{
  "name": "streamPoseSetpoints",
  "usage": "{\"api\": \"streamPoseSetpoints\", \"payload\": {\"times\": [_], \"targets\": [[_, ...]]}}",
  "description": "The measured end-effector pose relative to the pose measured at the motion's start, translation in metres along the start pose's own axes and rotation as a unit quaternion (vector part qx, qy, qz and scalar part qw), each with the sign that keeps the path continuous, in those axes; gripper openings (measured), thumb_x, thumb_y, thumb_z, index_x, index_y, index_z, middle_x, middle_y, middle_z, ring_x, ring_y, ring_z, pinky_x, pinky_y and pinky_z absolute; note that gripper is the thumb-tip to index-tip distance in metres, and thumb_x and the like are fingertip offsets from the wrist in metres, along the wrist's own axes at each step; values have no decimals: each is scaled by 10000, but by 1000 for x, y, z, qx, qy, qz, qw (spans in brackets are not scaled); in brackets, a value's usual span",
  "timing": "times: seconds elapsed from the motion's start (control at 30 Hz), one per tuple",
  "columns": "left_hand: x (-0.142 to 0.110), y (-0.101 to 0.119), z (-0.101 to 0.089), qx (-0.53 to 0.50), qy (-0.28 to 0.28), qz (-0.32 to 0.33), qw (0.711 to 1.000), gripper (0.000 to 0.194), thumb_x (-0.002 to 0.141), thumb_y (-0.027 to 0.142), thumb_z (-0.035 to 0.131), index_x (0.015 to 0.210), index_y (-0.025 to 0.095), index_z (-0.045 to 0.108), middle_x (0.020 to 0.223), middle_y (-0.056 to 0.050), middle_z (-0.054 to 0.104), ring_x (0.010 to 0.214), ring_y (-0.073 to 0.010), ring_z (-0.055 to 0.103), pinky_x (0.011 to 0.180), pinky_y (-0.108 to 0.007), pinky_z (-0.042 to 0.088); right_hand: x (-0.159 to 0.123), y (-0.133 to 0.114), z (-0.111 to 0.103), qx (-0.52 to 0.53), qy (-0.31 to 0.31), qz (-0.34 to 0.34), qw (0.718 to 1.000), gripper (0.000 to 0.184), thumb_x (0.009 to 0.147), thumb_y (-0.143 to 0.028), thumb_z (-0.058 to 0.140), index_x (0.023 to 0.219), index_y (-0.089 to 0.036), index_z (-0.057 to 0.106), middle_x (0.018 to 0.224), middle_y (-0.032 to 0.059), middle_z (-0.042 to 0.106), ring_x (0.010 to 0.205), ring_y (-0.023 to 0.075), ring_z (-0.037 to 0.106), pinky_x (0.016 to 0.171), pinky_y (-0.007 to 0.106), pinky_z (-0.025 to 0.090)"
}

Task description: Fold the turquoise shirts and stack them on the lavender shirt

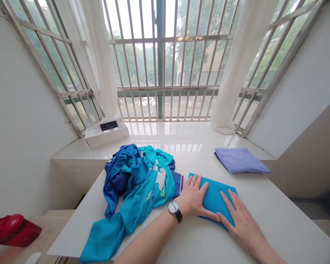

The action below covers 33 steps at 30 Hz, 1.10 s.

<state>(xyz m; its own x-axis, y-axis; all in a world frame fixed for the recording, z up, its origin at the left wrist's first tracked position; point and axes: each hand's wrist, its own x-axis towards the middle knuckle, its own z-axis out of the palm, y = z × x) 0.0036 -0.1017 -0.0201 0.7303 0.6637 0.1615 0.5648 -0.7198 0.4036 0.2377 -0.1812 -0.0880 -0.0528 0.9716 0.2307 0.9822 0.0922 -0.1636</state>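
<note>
Beyond the fingers, daylight enters a wide window (145, 66) with metal bars, flanked by sheer white curtains (227, 73). Plain pale walls (19, 95) rise either side; beneath the fingers lies a white table (198, 238).

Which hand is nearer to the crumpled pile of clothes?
Left: the left hand is just right of the pile, the right hand farther right, both on the folded blue cloth.

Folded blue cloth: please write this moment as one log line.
left hand: flat on folded blue cloth | right hand: flat on same cloth | crumpled clothes: left | folded lavender cloth: beyond, right
</note>
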Motion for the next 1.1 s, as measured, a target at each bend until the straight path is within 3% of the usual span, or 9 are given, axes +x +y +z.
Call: {"api": "streamPoseSetpoints", "payload": {"times": [1.1], "targets": [[1, 0, 0, 3, 5, 7, 1000, 1136, 720, 920, 373, 1552, 163, 221, 1634, -180, 119, 1505, -364, 76, 1213, -525, 115, 1, -1, -1, 8, -4, 6, 1000, 777, 913, -658, 383, 1522, -177, 370, 1625, 147, 234, 1490, 338, 200, 1158, 541, 323]]}}
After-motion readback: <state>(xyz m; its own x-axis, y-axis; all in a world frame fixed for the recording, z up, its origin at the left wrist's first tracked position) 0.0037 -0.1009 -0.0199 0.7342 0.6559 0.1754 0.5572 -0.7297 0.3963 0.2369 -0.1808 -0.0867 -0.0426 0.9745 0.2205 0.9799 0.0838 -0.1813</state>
